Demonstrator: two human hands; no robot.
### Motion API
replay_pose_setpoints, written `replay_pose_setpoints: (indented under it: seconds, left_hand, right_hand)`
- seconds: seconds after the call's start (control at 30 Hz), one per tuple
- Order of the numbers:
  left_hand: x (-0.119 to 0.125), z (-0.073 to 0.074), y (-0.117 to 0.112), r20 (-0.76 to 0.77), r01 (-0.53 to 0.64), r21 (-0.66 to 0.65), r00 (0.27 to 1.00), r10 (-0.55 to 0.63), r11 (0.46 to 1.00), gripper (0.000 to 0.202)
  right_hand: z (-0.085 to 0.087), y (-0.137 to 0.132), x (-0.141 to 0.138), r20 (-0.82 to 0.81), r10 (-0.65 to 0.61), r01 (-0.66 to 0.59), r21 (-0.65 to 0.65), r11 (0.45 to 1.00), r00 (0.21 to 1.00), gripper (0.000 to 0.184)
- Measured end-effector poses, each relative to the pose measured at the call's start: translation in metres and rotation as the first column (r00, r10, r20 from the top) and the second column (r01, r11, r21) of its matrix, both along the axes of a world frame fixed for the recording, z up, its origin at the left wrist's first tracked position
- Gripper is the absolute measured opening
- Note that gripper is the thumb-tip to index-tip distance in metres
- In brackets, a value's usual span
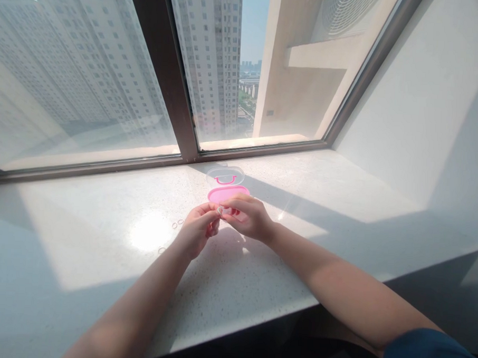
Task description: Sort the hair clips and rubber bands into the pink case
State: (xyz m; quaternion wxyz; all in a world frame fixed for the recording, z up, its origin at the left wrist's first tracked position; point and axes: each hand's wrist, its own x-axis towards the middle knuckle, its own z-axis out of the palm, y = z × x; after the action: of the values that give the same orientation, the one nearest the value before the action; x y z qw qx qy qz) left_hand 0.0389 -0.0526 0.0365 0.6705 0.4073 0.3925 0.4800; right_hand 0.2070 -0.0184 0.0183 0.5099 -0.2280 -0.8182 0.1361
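Two-handed pinch work over a sunlit sill

Clock taken from where the fingertips meet, 12 toward the glass. At centre, a small pale loop (pixel 220 210), raised above the sill (pixel 234 287); its exact shape is too small to make out. Left hand (pixel 199 228): thumb and forefinger pinched on the loop, other fingers curled under. Right hand (pixel 250 216): comes in from 3 o'clock, thumb and forefinger closed at the same piece; its remaining fingers bend toward the palm.

Step in hand, by my reading: close handling of the loop between two pinches, perhaps turning or shaping it. The next move calls for a light, steady hold from one side while the other adjusts; a piece this slight could slip.

Outward. At 12 to 1, just beyond the fingers, a pink oval tray (pixel 227 193). Past it at 12, a clear oval piece (pixel 236 173) with a pink handle (pixel 225 182); whether it touches the tray, cannot tell. Just below 9, two thin rings (pixel 177 224) side by side; a third ring (pixel 161 250) at 8, near the left forearm. Strong glare around there. Farthest at 12, the dark window frame (pixel 187 151).
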Motion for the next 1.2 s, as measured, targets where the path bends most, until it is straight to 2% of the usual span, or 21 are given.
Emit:
replay_pose_setpoints:
  seconds: [0.13,0.33,0.53,0.67,0.77,0.9,0.97,1.1,1.2]
  left_hand:
    - [-0.001,-0.001,0.000,-0.006,0.003,0.021,1.000,-0.003,1.000,0.015]
    - [-0.001,-0.003,0.001,-0.004,0.023,0.011,1.000,-0.023,1.000,0.017]
    - [-0.001,-0.006,0.002,0.011,0.018,0.020,1.000,-0.019,1.000,0.016]
    - [-0.001,-0.007,0.002,-0.013,0.029,0.028,0.999,-0.029,0.999,0.014]
    - [0.000,-0.005,0.001,-0.017,0.022,0.033,1.000,-0.021,0.999,0.015]
    - [0.000,-0.003,0.001,-0.007,-0.004,0.034,1.000,0.004,0.999,0.022]
    - [0.000,-0.004,0.001,-0.050,-0.025,0.038,0.998,0.027,0.999,0.023]
    - [0.000,-0.004,0.000,-0.183,-0.079,0.066,0.979,0.090,0.995,0.024]
    - [0.001,-0.003,-0.001,-0.228,-0.109,0.067,0.966,0.121,0.992,0.025]
  right_hand:
    - [0.003,-0.001,0.002,-0.042,0.011,-0.010,0.022,1.000,0.999,0.021]
    - [0.006,-0.004,0.000,-0.045,0.002,-0.005,-0.063,0.998,0.999,0.014]
    - [0.004,-0.007,-0.004,-0.084,-0.022,0.005,-0.206,0.978,0.996,0.034]
    - [0.001,-0.008,-0.006,-0.108,-0.025,-0.003,-0.256,0.967,0.994,0.037]
    - [0.002,-0.008,-0.007,-0.117,-0.054,0.023,-0.252,0.967,0.992,0.033]
    - [0.006,-0.009,-0.007,-0.100,-0.120,0.098,-0.199,0.975,0.988,0.018]
    - [0.008,-0.009,-0.008,-0.101,-0.146,0.126,-0.181,0.975,0.984,0.012]
    - [0.010,-0.011,-0.009,-0.099,-0.155,0.134,-0.195,0.972,0.983,0.016]
    - [0.009,-0.012,-0.011,-0.062,-0.138,0.123,-0.205,0.971,0.989,0.019]
